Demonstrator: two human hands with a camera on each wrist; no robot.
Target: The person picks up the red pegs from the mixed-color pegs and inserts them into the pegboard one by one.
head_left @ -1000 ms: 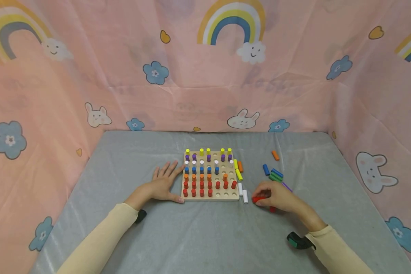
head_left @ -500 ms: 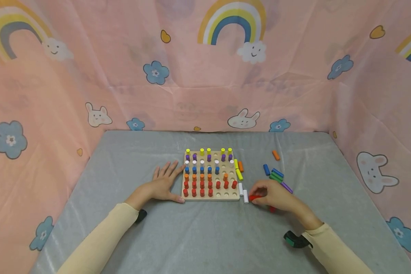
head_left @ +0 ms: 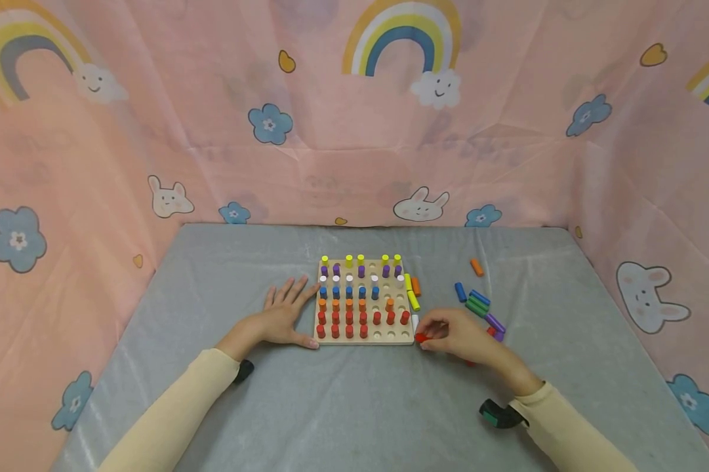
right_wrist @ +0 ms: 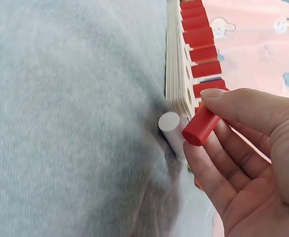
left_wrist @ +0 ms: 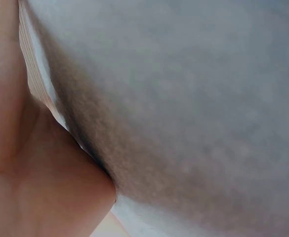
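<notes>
A wooden pegboard (head_left: 363,343) carries rows of upright pegs in yellow, purple, white, blue, orange and red; the nearest row has bare holes at its right end. My left hand (head_left: 280,319) lies with fingers spread at the board's left side, thumb by its front corner. In the left wrist view only part of that hand (left_wrist: 45,173) shows against the grey cloth. Between thumb and fingers my right hand (head_left: 457,335) pinches a red peg (right_wrist: 202,124), tilted, just off the board's front right corner. Right beneath it a white peg (right_wrist: 170,122) lies by the board's edge.
Two yellow pegs (head_left: 413,301) and an orange peg (head_left: 416,286) lie along the board's right side. Farther right are loose blue (head_left: 460,292), green (head_left: 477,306) and purple pegs (head_left: 494,322), with an orange one (head_left: 477,267) behind. A pink printed curtain (head_left: 354,164) surrounds the table.
My right hand has moved left with the red peg, from the loose pegs to the board's right edge, uncovering purple and red pegs behind it. The left hand stays where it was.
</notes>
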